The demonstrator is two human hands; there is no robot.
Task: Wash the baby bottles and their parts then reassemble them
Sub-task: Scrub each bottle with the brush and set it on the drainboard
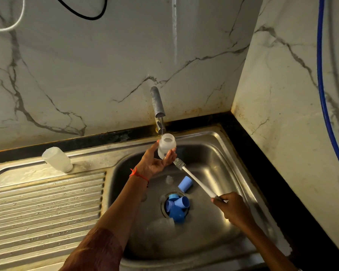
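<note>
3 bottles [165,145] [56,159] [160,223], 1 brush [196,180], at least 4 blue parts [185,184] [177,215]

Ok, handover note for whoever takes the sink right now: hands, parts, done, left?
Left hand holds a clear bottle mouth-up under the tap. Right hand grips the brush handle; bristles are outside the bottle, beside its base.
A second bottle stands mouth-down on the drainboard, probably washed. A third bottle lies in the sink basin; blue parts pile over the drain, one blue cap apart.
Left: finish this bottle, wash the third and the blue parts, reassemble all.
</note>
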